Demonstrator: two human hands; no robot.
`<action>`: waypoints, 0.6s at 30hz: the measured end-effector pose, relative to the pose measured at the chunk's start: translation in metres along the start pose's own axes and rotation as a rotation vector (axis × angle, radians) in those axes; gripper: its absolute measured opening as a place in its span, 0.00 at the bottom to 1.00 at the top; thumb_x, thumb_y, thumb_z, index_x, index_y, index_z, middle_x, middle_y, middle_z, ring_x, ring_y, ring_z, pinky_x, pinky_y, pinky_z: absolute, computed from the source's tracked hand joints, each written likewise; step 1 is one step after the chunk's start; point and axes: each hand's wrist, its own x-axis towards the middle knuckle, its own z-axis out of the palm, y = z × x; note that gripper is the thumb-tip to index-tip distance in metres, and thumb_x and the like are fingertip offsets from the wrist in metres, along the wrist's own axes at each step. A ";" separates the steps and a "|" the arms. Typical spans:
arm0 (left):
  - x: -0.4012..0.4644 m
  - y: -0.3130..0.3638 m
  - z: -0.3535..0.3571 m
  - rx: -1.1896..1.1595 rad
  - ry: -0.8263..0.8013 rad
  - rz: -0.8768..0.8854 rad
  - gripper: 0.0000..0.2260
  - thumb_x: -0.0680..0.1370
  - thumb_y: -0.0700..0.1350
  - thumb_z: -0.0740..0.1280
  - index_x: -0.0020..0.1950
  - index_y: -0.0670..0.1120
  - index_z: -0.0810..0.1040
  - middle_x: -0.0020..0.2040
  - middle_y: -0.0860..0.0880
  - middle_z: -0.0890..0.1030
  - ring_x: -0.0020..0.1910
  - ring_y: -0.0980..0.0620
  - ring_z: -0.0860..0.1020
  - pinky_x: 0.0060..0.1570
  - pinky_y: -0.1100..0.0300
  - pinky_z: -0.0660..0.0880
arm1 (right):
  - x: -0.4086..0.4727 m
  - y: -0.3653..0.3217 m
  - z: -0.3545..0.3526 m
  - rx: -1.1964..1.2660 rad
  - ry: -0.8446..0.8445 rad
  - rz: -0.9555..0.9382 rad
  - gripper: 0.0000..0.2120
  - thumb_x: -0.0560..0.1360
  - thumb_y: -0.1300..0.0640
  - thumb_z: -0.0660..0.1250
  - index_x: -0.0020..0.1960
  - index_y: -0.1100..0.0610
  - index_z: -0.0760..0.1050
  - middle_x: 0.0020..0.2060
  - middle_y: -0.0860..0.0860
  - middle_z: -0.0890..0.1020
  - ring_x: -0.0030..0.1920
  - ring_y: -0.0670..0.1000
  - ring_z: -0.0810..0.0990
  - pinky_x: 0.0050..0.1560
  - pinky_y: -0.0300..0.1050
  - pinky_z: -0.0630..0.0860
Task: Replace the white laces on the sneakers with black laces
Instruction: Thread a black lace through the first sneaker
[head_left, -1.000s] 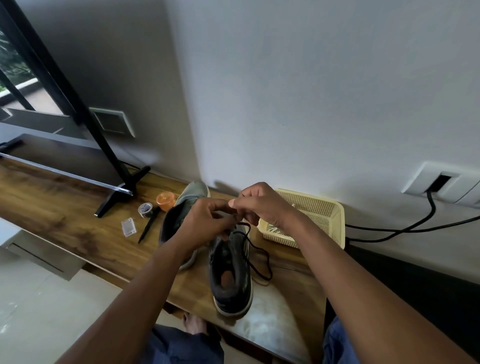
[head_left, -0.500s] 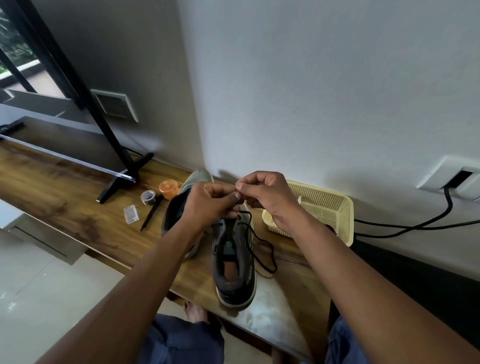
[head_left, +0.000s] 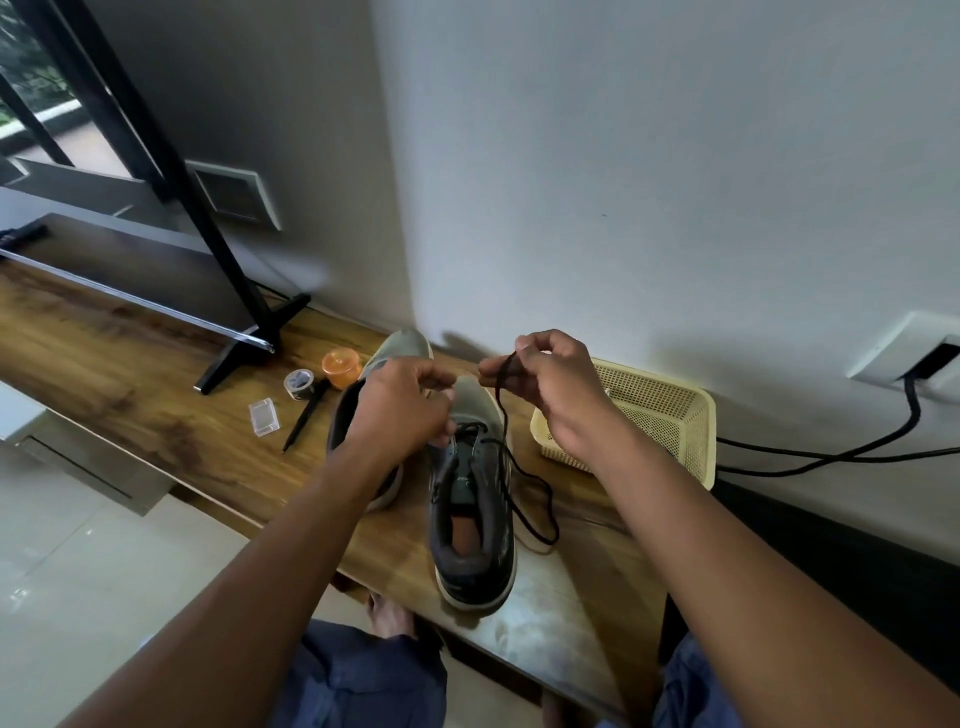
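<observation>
Your right hand (head_left: 550, 395) pinches a black lace (head_left: 511, 462) raised above the nearer sneaker (head_left: 475, 514) on the wooden table (head_left: 130, 395), the lace looping down beside the shoe. Your left hand (head_left: 400, 410) pinches at the eyelets. A second sneaker (head_left: 400, 348) sits behind; a yellow basket (head_left: 670, 415) stands right.

No readable text, number or sign anywhere. The tongue of the nearer sneaker (head_left: 470, 499) carries a small pale mark, too blurred to make out. The tape roll (head_left: 300, 385) on the table (head_left: 156, 410) shows dark print on its face, also too small to read.
</observation>
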 end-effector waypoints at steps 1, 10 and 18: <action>0.002 -0.004 -0.002 0.069 -0.010 -0.037 0.11 0.81 0.36 0.70 0.62 0.46 0.83 0.46 0.48 0.87 0.33 0.52 0.87 0.34 0.60 0.84 | -0.001 -0.003 -0.001 0.071 -0.026 0.025 0.03 0.86 0.62 0.59 0.54 0.60 0.70 0.37 0.58 0.85 0.34 0.56 0.84 0.46 0.51 0.84; -0.001 -0.018 -0.002 0.497 -0.183 -0.032 0.13 0.79 0.42 0.73 0.63 0.48 0.82 0.57 0.47 0.85 0.47 0.48 0.86 0.55 0.49 0.84 | 0.004 0.012 -0.011 -0.658 -0.082 -0.080 0.05 0.82 0.56 0.68 0.49 0.54 0.81 0.34 0.50 0.83 0.28 0.40 0.75 0.31 0.38 0.70; 0.004 -0.022 -0.003 0.558 -0.220 -0.042 0.03 0.77 0.46 0.75 0.46 0.50 0.82 0.38 0.52 0.85 0.32 0.54 0.84 0.45 0.56 0.84 | 0.007 0.027 -0.018 -1.126 -0.172 -0.156 0.12 0.75 0.66 0.67 0.51 0.50 0.77 0.42 0.50 0.84 0.43 0.53 0.83 0.42 0.50 0.78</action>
